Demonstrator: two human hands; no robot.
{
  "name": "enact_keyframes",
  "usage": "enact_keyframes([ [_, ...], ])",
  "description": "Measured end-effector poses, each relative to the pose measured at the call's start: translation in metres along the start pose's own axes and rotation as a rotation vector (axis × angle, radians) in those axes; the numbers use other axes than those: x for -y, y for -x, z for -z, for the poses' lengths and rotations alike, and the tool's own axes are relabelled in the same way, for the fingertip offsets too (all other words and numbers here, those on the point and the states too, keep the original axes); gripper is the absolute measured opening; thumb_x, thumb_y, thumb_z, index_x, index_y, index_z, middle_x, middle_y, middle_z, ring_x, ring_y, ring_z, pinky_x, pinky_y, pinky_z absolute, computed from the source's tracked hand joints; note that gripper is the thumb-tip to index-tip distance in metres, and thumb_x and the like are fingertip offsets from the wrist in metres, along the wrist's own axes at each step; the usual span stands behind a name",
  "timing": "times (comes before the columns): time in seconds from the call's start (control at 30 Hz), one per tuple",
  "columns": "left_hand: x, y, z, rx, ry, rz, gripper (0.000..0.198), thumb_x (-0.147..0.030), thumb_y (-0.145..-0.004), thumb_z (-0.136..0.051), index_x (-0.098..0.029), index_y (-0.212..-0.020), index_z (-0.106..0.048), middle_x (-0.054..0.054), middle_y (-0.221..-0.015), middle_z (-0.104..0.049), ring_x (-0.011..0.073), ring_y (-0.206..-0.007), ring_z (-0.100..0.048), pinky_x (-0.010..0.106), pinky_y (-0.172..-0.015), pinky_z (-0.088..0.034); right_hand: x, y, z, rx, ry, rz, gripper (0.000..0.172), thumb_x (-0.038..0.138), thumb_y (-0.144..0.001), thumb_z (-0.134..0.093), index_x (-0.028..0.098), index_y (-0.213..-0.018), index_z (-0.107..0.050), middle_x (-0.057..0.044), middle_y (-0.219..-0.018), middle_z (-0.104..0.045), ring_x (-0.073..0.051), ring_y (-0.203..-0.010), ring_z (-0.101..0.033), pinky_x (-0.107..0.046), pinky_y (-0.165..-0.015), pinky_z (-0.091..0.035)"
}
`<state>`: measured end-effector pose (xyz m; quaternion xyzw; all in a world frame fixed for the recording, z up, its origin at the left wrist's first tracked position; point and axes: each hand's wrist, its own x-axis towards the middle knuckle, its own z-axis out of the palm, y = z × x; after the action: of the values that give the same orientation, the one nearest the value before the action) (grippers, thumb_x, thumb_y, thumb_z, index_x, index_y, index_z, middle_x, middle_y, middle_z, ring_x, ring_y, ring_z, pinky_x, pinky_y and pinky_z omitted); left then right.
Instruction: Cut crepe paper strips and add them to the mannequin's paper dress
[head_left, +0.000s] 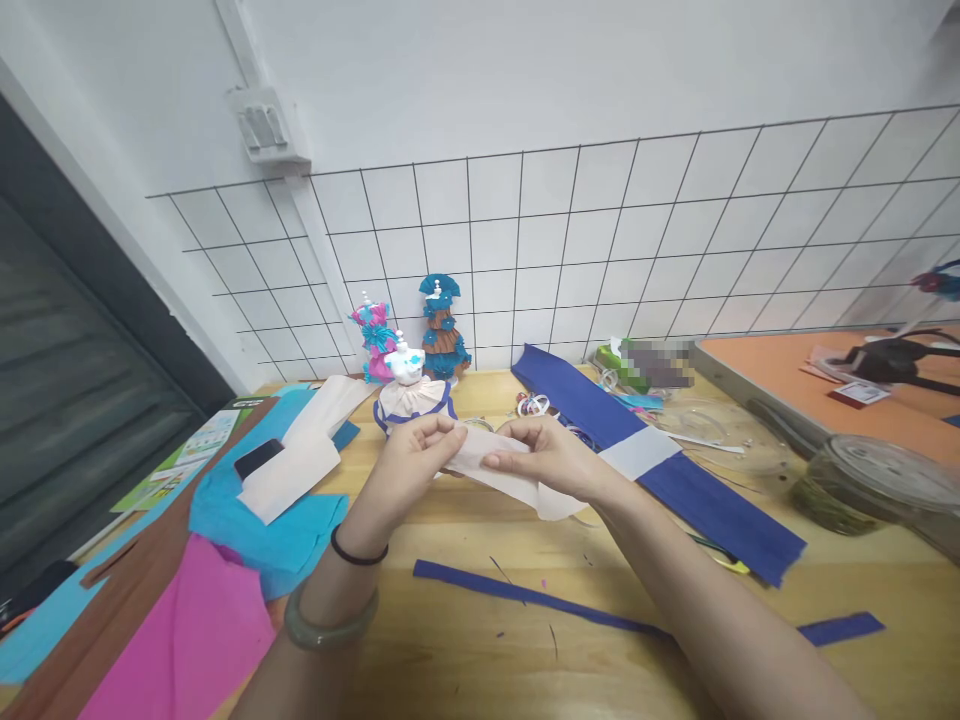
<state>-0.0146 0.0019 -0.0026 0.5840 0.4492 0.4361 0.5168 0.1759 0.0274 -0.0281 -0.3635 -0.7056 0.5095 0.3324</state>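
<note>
Between my two hands stretches a pale cream paper strip (499, 475). My left hand (420, 455) pinches its left end, thumb against fingers. Further right, my right hand (544, 455) grips it with the thumb on top, and the free end hangs below that hand. Just behind my left hand stands a small dress form (405, 365) with a white top and a cream skirt edged in blue. Two more dressed forms stand by the wall, one pink and turquoise (373, 335), one brown and teal (444, 335).
Turquoise paper (247, 530), pink paper (187, 640) and a phone (259, 458) lie left. A wide blue strip (720, 510) crosses the right side; a thin blue strip (525, 592) lies in front. A clear round container (862, 480) stands far right.
</note>
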Motion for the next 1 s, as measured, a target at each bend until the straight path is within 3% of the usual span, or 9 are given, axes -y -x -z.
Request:
enact_keyframes([
  [0.3, -0.003, 0.002, 0.0, 0.02, -0.047, 0.043, 0.031, -0.035, -0.068, -0.07, -0.014, -0.088, -0.062, 0.006, -0.082, -0.07, 0.0159, -0.071, -0.064, 0.026, -0.066, -0.051, 0.0, -0.001, 0.001, 0.031, -0.05, 0.014, 0.03, 0.044, -0.068, -0.07, 0.016, -0.079, -0.065, 0.003, -0.065, -0.056, -0.009, -0.055, -0.047, -0.019, -0.048, -0.032],
  [0.67, -0.002, 0.001, 0.005, -0.037, -0.097, -0.016, 0.035, -0.041, -0.069, -0.068, -0.013, -0.088, -0.062, 0.004, -0.068, -0.067, 0.0157, -0.063, -0.062, 0.026, -0.058, -0.049, 0.004, 0.001, 0.002, 0.0, 0.006, -0.004, 0.037, 0.051, -0.074, -0.061, 0.014, -0.075, -0.063, 0.001, -0.062, -0.054, -0.009, -0.053, -0.045, -0.02, -0.046, -0.03],
  [0.77, -0.003, -0.002, 0.019, -0.206, -0.114, -0.139, 0.035, -0.044, -0.073, -0.063, -0.014, -0.091, -0.06, 0.003, -0.067, -0.065, 0.0133, -0.058, -0.06, 0.025, -0.056, -0.047, 0.005, 0.001, 0.004, 0.0, -0.006, -0.023, 0.04, 0.053, -0.074, -0.06, 0.014, -0.075, -0.062, 0.0, -0.063, -0.055, -0.009, -0.053, -0.046, -0.02, -0.045, -0.031],
  [0.83, -0.003, -0.007, 0.03, -0.428, -0.165, -0.279, 0.035, -0.043, -0.074, -0.062, -0.015, -0.095, -0.058, 0.002, -0.069, -0.063, 0.0123, -0.059, -0.059, 0.024, -0.057, -0.046, 0.004, 0.002, 0.005, -0.005, 0.005, -0.036, 0.041, 0.055, -0.074, -0.06, 0.014, -0.076, -0.063, 0.0, -0.064, -0.057, -0.01, -0.054, -0.048, -0.02, -0.045, -0.032],
  [0.93, -0.001, -0.022, 0.044, -0.763, -0.335, -0.468, 0.04, -0.04, -0.072, -0.065, -0.017, -0.104, -0.057, 0.003, -0.082, -0.063, 0.0143, -0.077, -0.06, 0.024, -0.068, -0.046, 0.002, 0.001, 0.007, 0.007, 0.011, -0.05, 0.042, 0.056, -0.075, -0.058, 0.015, -0.08, -0.064, -0.001, -0.066, -0.058, -0.011, -0.055, -0.049, -0.021, -0.046, -0.033],
  [1.0, 0.003, -0.036, 0.05, -0.816, -0.454, -0.495, 0.052, -0.039, -0.069, -0.068, -0.019, -0.115, -0.052, 0.007, -0.1, -0.061, 0.0177, -0.094, -0.057, 0.029, -0.08, -0.044, 0.002, 0.001, 0.007, 0.012, 0.017, -0.04, 0.042, 0.055, -0.075, -0.058, 0.015, -0.08, -0.065, -0.001, -0.066, -0.058, -0.011, -0.055, -0.049, -0.021, -0.046, -0.033],
])
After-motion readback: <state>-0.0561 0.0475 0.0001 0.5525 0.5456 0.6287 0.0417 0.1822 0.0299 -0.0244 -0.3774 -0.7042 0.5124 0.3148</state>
